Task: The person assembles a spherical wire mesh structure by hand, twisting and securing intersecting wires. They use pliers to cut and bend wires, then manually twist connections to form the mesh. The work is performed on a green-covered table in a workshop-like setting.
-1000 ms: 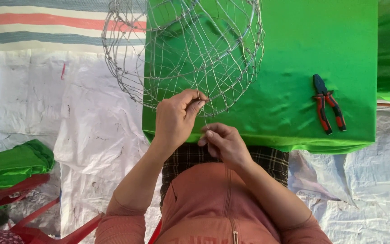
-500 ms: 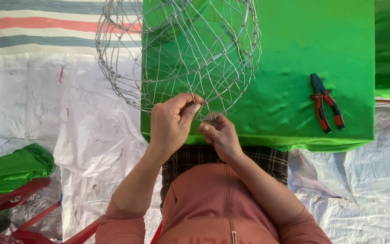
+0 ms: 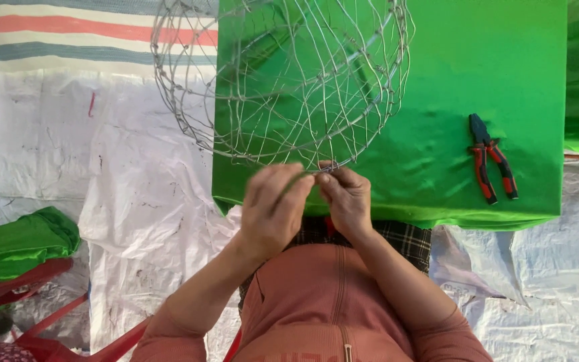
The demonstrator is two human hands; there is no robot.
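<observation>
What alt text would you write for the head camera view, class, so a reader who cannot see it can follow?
Seen from above, a person's left hand and right hand pinch the near rim of a round wire mesh basket, fingers close together. The basket rests partly on a green cloth-covered table, where red-handled pliers lie to the right. White plastic sheeting covers the ground.

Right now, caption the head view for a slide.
Both hands, left hand and right hand, work the rim of a wire basket frame; pliers lie aside.

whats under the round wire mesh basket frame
Under the round silver wire mesh frame lies a green cloth-covered table; its left part overhangs white plastic sheeting. The cloth hides the tabletop itself.
</observation>
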